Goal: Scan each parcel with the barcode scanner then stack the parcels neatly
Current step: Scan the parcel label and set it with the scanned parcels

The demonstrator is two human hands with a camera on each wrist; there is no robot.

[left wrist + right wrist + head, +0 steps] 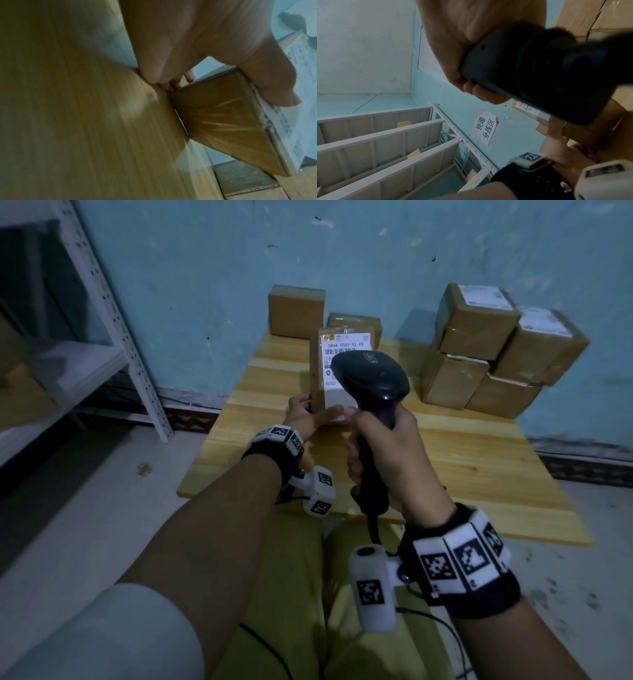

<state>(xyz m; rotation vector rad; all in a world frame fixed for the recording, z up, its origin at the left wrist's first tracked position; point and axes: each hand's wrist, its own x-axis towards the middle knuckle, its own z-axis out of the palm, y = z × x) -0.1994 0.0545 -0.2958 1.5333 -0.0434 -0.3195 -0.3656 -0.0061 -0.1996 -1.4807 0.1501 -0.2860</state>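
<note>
The left hand (303, 414) holds a brown cardboard parcel with a white label (337, 364) upright mid-counter, thumb and fingers (278, 86) pinching its lower edges. The right hand (387, 453) has fingers (481, 93) curled round a black handheld barcode scanner (371, 392), its head just near of the label. Stacked brown parcels (496, 350) sit far right on the light wooden counter (472, 460).

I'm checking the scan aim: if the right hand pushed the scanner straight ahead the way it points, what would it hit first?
Most likely the white label on the upright parcel held by the left hand; the scanner in the right hand faces it closely, though the exact gap is unclear.
</note>
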